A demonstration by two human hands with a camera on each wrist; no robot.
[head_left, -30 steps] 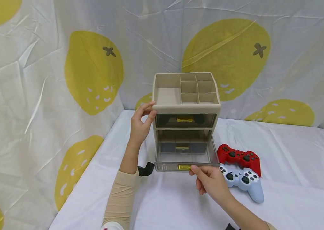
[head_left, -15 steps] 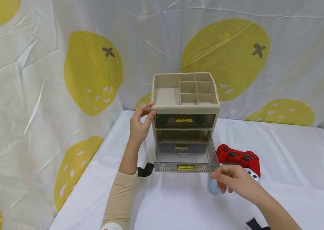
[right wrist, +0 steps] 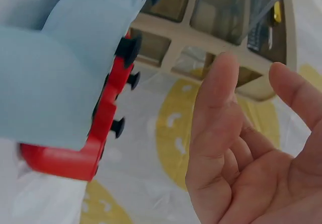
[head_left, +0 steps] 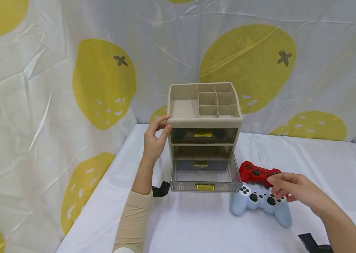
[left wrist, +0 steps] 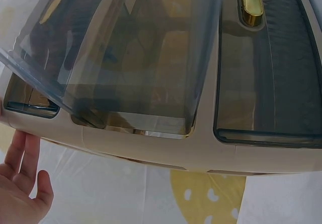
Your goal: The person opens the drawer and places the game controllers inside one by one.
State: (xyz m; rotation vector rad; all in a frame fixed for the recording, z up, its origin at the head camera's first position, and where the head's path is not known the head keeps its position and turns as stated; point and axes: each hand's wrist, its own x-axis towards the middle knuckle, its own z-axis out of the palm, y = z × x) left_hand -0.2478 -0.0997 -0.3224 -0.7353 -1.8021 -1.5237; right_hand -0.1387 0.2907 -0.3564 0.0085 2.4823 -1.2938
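A beige desktop drawer organizer [head_left: 205, 123] stands on the white cloth. Its middle clear drawer [head_left: 205, 177] is pulled out, with nothing visible inside, and carries a gold handle [head_left: 205, 187]. My left hand [head_left: 154, 142] rests its fingertips on the organizer's left side near the top front corner; the fingers [left wrist: 22, 156] look straight in the left wrist view. To the drawer's right, a light blue game controller [head_left: 261, 202] lies in front of a red game controller [head_left: 255, 173]. Hovering over their right ends is my right hand [head_left: 298, 188], holding nothing, thumb and fingers apart in the right wrist view.
The organizer's top has several open compartments [head_left: 217, 100]. Above the pulled drawer, a dark upper drawer [head_left: 203, 135] is closed. A lemon-print curtain [head_left: 165, 45] hangs behind and at the left. White cloth [head_left: 197, 225] covers the table in front.
My right hand has let go of the drawer's gold handle and moved right, over the controllers. The drawer stays pulled out. My left hand has kept its place on the organizer.
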